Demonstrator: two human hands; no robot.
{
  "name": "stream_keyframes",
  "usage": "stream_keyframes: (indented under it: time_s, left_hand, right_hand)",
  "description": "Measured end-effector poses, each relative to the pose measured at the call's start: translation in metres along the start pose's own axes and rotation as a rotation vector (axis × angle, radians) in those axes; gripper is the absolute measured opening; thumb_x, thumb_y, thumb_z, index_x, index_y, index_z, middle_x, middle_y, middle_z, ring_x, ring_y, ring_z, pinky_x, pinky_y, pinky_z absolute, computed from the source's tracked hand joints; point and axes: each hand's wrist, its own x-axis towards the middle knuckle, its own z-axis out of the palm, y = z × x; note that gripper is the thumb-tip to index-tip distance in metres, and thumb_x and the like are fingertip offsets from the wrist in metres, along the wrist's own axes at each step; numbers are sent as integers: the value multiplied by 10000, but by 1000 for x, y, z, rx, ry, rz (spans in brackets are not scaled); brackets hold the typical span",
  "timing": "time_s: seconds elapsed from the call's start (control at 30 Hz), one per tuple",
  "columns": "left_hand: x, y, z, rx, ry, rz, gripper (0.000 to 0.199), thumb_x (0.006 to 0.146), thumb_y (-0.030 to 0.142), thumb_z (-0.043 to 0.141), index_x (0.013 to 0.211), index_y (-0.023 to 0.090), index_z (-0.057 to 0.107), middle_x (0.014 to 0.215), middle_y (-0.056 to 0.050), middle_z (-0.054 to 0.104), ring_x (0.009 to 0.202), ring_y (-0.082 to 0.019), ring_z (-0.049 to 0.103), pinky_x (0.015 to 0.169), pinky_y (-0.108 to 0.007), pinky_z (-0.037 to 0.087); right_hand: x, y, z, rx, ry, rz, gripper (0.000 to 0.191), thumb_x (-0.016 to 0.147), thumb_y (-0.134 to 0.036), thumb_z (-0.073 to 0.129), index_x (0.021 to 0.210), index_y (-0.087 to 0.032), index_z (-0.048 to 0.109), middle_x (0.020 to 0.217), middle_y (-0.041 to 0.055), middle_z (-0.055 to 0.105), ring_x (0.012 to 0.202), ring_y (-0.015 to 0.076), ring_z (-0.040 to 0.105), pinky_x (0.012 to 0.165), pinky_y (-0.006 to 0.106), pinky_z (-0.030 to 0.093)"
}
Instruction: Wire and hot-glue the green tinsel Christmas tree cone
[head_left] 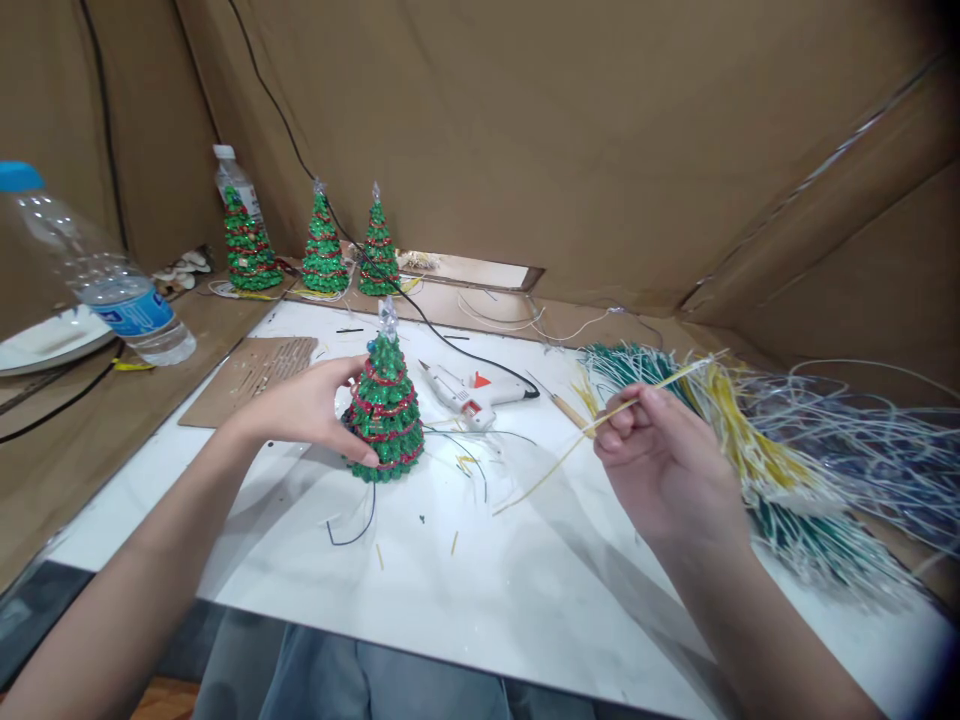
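A small green Christmas tree ornament (388, 415) with red garland bands and a clear star top stands upright on the white board. My left hand (319, 405) is wrapped around its left side, thumb at the base and fingers behind it. Dark thin wires come out from beneath the tree. Raised above the board at right, my right hand (652, 440) pinches a thin yellow wire (544, 478), whose loose end hangs down to the left. Behind the tree lies a white hot glue gun (469, 393), and a tool with a wooden handle (571, 412) rests near my right hand.
Three similar trees (324, 250) stand along the back. Bundles of green, yellow and white wires (787, 460) cover the right side. A water bottle (135, 310) and a white plate (52, 345) are at left. A cardboard piece (247, 375) lies by my left arm; a black cable (450, 340) crosses behind.
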Motion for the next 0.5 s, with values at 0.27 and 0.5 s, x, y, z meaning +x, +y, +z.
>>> stream_keyframes:
  time_s: [0.27, 0.5]
  left_hand:
    - [1, 0, 3, 96, 64, -20, 709, 502, 593, 799, 1051, 193, 596, 1103, -84, 656, 1029, -311, 595, 891, -410, 468]
    - [2, 5, 4, 125, 58, -15, 667, 519, 609, 792, 992, 188, 580, 1030, -75, 662, 940, -281, 611, 816, -377, 496]
  right_hand:
    - [-9, 3, 11, -43, -61, -83, 225, 685, -413, 771, 735, -232, 647, 635, -35, 587, 535, 86, 570, 409, 165, 443]
    - [-19, 6, 31, -79, -55, -215, 162, 776, -382, 700, 791, -229, 648, 658, -20, 629, 570, 114, 625, 423, 197, 483]
